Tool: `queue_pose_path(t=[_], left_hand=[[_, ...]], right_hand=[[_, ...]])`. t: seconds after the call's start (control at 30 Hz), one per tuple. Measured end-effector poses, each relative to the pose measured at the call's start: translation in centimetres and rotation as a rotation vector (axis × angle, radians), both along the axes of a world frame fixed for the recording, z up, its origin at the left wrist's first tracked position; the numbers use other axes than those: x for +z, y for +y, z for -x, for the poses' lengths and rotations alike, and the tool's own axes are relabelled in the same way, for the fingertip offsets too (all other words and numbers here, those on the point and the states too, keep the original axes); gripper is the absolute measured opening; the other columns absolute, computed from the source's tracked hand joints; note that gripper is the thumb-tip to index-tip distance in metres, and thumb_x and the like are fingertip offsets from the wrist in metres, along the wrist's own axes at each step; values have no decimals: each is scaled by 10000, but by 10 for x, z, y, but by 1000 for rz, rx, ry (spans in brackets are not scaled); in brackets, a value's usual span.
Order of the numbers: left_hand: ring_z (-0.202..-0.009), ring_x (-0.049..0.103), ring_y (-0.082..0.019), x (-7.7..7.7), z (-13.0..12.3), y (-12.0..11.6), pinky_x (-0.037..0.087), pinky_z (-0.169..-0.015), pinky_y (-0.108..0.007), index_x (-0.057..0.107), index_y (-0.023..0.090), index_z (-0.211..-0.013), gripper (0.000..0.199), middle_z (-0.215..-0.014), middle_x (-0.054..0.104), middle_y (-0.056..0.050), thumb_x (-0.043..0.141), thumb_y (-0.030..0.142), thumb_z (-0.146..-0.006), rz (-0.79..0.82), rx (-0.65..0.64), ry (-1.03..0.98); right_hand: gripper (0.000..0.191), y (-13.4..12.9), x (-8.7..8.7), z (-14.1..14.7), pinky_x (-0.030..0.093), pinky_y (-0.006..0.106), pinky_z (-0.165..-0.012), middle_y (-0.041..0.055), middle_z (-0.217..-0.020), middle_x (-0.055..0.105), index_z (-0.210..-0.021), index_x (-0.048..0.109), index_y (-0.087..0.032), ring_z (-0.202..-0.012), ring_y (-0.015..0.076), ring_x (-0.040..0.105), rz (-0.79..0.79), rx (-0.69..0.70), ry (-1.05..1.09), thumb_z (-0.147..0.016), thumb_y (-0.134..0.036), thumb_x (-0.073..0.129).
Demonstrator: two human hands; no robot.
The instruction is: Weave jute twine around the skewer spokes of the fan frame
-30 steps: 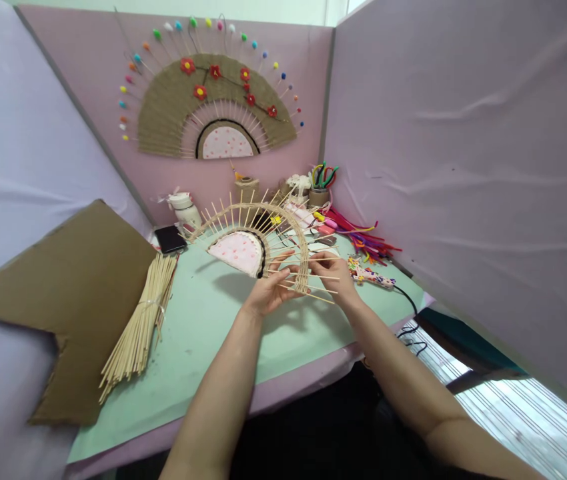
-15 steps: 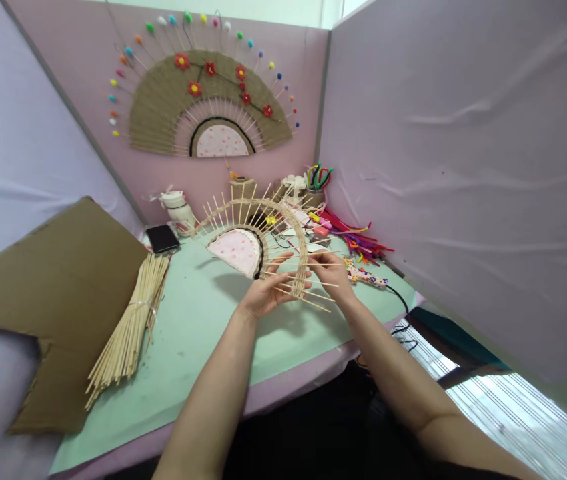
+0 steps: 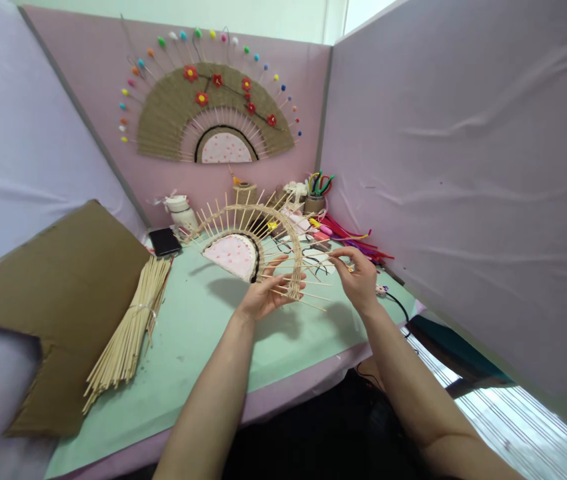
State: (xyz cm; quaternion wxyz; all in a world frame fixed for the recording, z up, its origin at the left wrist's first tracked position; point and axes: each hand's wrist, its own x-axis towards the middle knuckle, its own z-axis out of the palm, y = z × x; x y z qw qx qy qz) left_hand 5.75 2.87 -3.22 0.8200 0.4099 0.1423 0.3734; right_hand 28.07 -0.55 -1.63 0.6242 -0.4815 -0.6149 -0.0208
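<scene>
A half-round fan frame (image 3: 232, 256) of thin sticks is tilted above the table, its pink-dotted white centre edged in black. Tan twine (image 3: 295, 257) is woven across the sticks in a curved band. My left hand (image 3: 266, 293) grips the frame's lower right part from below, its fingers partly hidden behind sticks and weave. To the right of the band, my right hand (image 3: 358, 273) pinches what looks like a thin strand of the twine, near the stick ends. The strand is hard to tell from the sticks.
A finished fan (image 3: 163, 127) with red flowers hangs on the pink partition. Bundled sticks (image 3: 131, 327) and brown cardboard (image 3: 63, 300) lie at left. Behind stand a white bottle (image 3: 181, 213), a black phone (image 3: 164, 241) and a twine spool (image 3: 245, 194). Colourful pipe cleaners (image 3: 353, 240) lie right.
My right hand has moved right, away from the woven band, fingertips still pinched. My left hand keeps its grip on the fan frame. The camera view has shifted slightly.
</scene>
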Motion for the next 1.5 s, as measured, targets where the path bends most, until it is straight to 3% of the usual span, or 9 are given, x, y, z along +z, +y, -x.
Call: queue_pose_path(t=[0.17,0.27,0.57,0.7,0.87,1.1,1.2,1.37,1.5], left_hand=[[-945,702,-233,0,3,1,550,-806,-378,292,274,-1435,651,-1090,709,-136,593,191,-864,-12,-1,-6],[-944,703,-237,2,7,4,549,-800,-369,290,261,-1436,659,-1076,715,-133,603,198,-859,-20,1,15],[-922,709,-249,6,29,12,541,-770,-353,331,251,-1422,664,-1081,717,-134,638,191,-837,-26,-44,169],[-934,706,-261,5,32,12,532,-784,-373,313,261,-1440,678,-1098,711,-140,630,195,-845,-56,-58,168],[-942,701,-271,3,36,13,533,-776,-390,286,273,-1446,673,-1099,707,-146,611,210,-860,-88,-89,170],[-942,701,-262,0,30,10,528,-786,-390,361,284,-1391,584,-1115,702,-134,599,205,-863,-81,-131,110],[-996,686,-276,1,25,8,518,-831,-411,453,253,-1310,492,-1144,690,-143,610,195,-847,-91,-108,58],[-1026,673,-273,4,23,8,522,-840,-367,577,199,-1164,383,-1173,676,-117,637,142,-790,-101,51,-64],[-1000,679,-259,6,23,7,532,-807,-343,597,181,-1145,389,-1149,680,-105,638,118,-764,-88,86,-77]], right_hand=[[140,-1,8,7,488,354,-818,49,-846,695,-840,639,-218,-832,205,647,-29,-27,14,-854,-357,627],[154,2,12,7,496,342,-805,44,-838,686,-832,637,-206,-814,191,640,-5,29,34,-846,-359,631],[201,17,30,-16,457,291,-701,4,-755,651,-778,633,-187,-715,147,588,527,426,45,-726,-354,733],[260,24,21,-20,446,273,-663,-7,-717,636,-744,611,-185,-662,126,568,614,603,270,-664,-363,782],[320,31,-2,-12,455,272,-674,-14,-713,645,-697,586,-204,-657,122,577,571,762,582,-558,-340,840],[283,49,-11,48,448,267,-638,-33,-662,616,-743,557,-213,-613,124,563,394,504,702,-604,-316,780],[239,55,-10,71,450,265,-631,-36,-682,605,-750,552,-215,-615,122,559,329,462,710,-634,-319,733],[229,60,-9,77,473,292,-664,-34,-687,608,-790,552,-216,-633,139,591,337,468,698,-660,-312,714],[229,62,-9,70,483,308,-706,-24,-724,633,-818,571,-212,-665,146,614,358,538,631,-668,-313,712]])
